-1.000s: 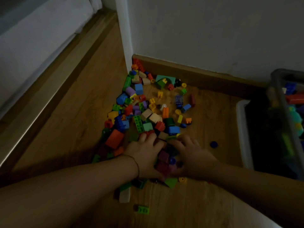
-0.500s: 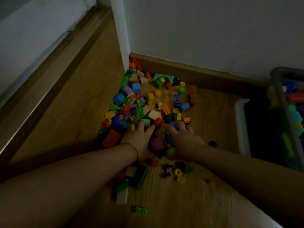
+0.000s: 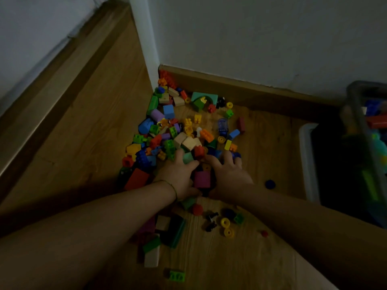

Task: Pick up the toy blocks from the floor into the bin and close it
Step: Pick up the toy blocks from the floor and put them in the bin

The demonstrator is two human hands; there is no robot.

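- Far left: the toy blocks (image 3: 178, 132) lie heaped on the wooden floor (image 3: 88, 122) in the corner of the wall. The large red block (image 3: 137, 178) sits at the heap's near-left edge. We judge that a scoop centred further right would leave this flank behind.
- Lower left: a white block (image 3: 151, 257) and a green brick (image 3: 177, 276) lie apart from the heap, beside the left forearm. They are easily overlooked, and the arm could knock them.
- Left hand (image 3: 180, 174): palm down, fingers straight and spread on the blocks, gripping nothing.
- Centre: a purple block (image 3: 201, 179) sits between the two hands. Squeezed only from its sides, it may pop free.
- Right hand (image 3: 228, 174): also flat, with spread fingers resting on the blocks and nothing held.
- Right of centre: yellow rings (image 3: 225, 222) and a blue round piece (image 3: 270, 183) lie loose. Being round, they may roll off if nudged.
- Far right: the bin (image 3: 356, 105) stands uncovered and holds some blocks, well apart from the heap. A loose double handful could shed pieces on the way there. We cannot tell whether the white-rimmed part (image 3: 306, 160) beside it is the lid.
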